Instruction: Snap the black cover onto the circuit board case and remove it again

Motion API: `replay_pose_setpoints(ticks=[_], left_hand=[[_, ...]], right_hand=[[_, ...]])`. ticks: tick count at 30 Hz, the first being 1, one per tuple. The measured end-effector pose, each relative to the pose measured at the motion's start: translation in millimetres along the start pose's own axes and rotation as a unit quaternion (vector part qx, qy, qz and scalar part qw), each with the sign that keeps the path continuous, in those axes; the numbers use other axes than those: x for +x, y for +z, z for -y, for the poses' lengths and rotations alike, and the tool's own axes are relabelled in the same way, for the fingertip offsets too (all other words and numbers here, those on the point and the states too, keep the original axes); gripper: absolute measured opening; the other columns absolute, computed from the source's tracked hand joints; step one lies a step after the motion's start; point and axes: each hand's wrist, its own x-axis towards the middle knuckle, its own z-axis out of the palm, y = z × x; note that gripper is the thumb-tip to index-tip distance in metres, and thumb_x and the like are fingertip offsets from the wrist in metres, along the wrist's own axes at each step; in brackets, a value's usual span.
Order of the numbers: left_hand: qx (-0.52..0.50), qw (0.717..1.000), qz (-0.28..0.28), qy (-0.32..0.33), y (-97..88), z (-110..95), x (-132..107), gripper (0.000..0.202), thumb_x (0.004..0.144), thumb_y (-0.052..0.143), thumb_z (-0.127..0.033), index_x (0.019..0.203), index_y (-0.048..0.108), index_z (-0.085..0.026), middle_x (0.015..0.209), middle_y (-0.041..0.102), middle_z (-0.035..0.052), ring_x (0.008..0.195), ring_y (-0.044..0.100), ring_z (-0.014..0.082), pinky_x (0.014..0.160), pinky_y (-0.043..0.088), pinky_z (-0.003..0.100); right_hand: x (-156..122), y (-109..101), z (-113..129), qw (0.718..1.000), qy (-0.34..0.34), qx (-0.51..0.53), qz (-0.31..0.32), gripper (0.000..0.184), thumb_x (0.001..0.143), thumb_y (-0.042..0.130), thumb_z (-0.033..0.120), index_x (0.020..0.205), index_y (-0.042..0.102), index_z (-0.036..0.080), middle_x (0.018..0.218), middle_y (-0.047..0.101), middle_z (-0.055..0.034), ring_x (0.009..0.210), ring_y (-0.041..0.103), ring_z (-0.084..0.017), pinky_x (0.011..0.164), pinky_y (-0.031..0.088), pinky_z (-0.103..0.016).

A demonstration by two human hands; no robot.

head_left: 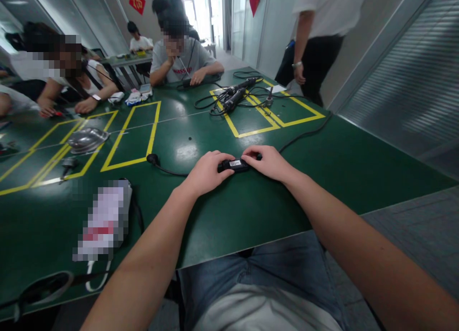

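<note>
A small black power adapter with a white label lies on the green table in front of me. My left hand is closed around its left end, thumb on the near side and fingers on the far side. At its right end, the curled fingers of my right hand grip the adapter by the corner. A black cord runs from behind my left hand to a plug on the left. Beyond my right hand, another black cable trails towards the table's far right.
Black handheld tools with tangled cables lie within yellow tape outlines at the back. A shiny metal part and a blurred pale packet are on the left. Several people sit around the table; one person stands at right.
</note>
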Motion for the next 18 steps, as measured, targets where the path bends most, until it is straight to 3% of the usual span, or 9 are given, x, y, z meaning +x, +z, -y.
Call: replay_pose_setpoints(ticks=[6,10,13,18], left_hand=[[-0.108,0.991,-0.034,-0.068,4.1,6,3,0.036,0.096,0.081,-0.022,0.132,0.076,-0.022,0.120,0.082,0.0074,0.106,0.076,0.0249,0.100,0.061,0.041],[-0.012,0.985,-0.099,-0.139,3.1,12,4,0.027,0.098,0.079,-0.022,0.124,0.072,-0.021,0.117,0.081,0.0099,0.106,0.075,0.0289,0.099,0.060,0.046],[0.052,0.979,-0.085,-0.176,1.0,15,4,0.017,0.100,0.077,-0.026,0.116,0.073,-0.022,0.107,0.080,0.0105,0.106,0.074,0.0331,0.098,0.059,0.050],[0.106,0.986,-0.094,-0.090,-3.2,5,0,0.006,0.103,0.072,-0.025,0.104,0.076,-0.021,0.131,0.076,0.0136,0.127,0.069,0.0336,0.113,0.054,0.049]], right_hand=[[0,-2,0,1.000,0.004,-0.011,-0.009,0.025,0.100,0.062,0.039,0.096,0.081,0.023,0.090,0.081,-0.0062,0.086,0.070,-0.026,0.083,0.052,-0.038],[-2,-8,2,0.999,0.005,-0.035,0.009,0.019,0.097,0.064,0.036,0.089,0.075,0.023,0.083,0.076,-0.0050,0.081,0.068,-0.025,0.078,0.050,-0.037],[-4,-12,5,0.997,-0.009,-0.070,0.039,0.018,0.093,0.071,0.039,0.082,0.071,0.024,0.082,0.075,-0.0051,0.078,0.065,-0.023,0.075,0.047,-0.036],[-5,-13,11,0.992,-0.019,-0.112,0.055,0.024,0.096,0.069,0.039,0.077,0.065,0.024,0.082,0.073,-0.0054,0.077,0.064,-0.023,0.074,0.044,-0.035]])
